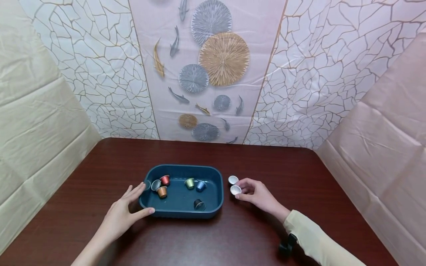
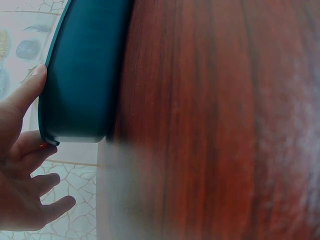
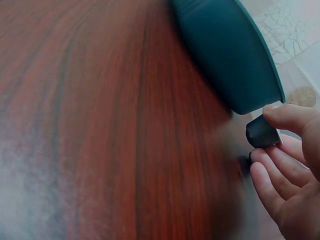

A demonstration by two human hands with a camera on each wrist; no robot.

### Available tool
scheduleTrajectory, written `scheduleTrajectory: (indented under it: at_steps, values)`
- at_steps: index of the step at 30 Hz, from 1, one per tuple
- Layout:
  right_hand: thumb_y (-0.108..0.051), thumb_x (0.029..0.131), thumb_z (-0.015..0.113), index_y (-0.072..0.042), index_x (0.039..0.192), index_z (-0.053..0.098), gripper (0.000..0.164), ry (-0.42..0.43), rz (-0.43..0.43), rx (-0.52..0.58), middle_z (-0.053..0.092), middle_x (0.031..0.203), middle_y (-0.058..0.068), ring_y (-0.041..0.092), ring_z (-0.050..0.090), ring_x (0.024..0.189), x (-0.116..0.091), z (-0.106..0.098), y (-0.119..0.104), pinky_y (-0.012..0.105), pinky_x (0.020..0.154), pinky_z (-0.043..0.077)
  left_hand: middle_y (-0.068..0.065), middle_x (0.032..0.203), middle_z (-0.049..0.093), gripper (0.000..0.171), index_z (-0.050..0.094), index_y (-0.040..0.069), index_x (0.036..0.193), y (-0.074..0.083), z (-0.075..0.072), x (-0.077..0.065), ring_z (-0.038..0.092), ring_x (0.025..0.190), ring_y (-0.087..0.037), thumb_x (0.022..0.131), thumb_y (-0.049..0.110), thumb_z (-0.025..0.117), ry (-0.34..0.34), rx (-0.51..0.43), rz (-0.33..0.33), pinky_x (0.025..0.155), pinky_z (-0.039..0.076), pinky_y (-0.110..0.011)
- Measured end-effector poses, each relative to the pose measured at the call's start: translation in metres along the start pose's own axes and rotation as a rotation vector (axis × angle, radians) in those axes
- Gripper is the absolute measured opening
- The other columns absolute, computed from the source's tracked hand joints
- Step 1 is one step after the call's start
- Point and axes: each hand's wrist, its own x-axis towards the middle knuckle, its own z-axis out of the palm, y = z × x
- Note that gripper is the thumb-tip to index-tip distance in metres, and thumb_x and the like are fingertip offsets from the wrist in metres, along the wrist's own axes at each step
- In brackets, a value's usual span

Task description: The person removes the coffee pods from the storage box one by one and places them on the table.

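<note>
My right hand pinches a dark coffee capsule between thumb and fingers, just right of the tray. Its white lid faces up in the head view. Right behind it, a second white-lidded capsule stands on the table. With fingers spread, my left hand rests at the left end of the dark teal tray, its thumb on the near rim. Inside the tray lie a red capsule, an orange capsule, a green capsule, a blue capsule and a black capsule.
A capsule with a grey lid lies beside the orange one, and another dark capsule sits against the tray's left wall, by my left fingertips. The dark wood table ends at a patterned backdrop.
</note>
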Motion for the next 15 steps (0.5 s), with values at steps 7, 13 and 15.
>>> scheduleTrajectory:
  at_steps: [7,13,15]
  values:
    - [-0.014,0.083,0.080,-0.004,0.113,0.068,0.035,-0.028,-0.033,-0.027,0.072,0.104,0.016,0.011,0.068,0.086,-0.0014,0.0058,0.0048,0.018,0.075,0.054,-0.010,0.156,0.043,0.090,0.042,0.013,0.151,-0.0008,0.0004,-0.0007,0.026,0.148,-0.046,0.079,0.055,0.076,0.007,-0.001,0.008,0.103,0.035,-0.074]
    - [-0.014,0.082,0.079,-0.002,0.112,0.068,0.034,-0.013,-0.026,-0.041,0.072,0.102,0.017,0.010,0.068,0.085,-0.0036,0.0076,0.0030,0.018,0.074,0.053,-0.011,0.155,0.044,0.089,0.043,0.013,0.150,-0.0022,0.0010,-0.0005,0.028,0.148,-0.046,0.079,0.054,0.077,0.019,0.001,0.025,0.102,0.036,-0.073]
    - [-0.014,0.083,0.079,-0.001,0.112,0.067,0.034,-0.009,-0.031,-0.048,0.072,0.102,0.018,0.010,0.068,0.085,-0.0037,0.0074,0.0036,0.018,0.074,0.053,-0.010,0.155,0.045,0.089,0.044,0.013,0.150,-0.0025,0.0011,-0.0003,0.028,0.148,-0.046,0.079,0.054,0.077,0.021,0.000,0.028,0.102,0.036,-0.073]
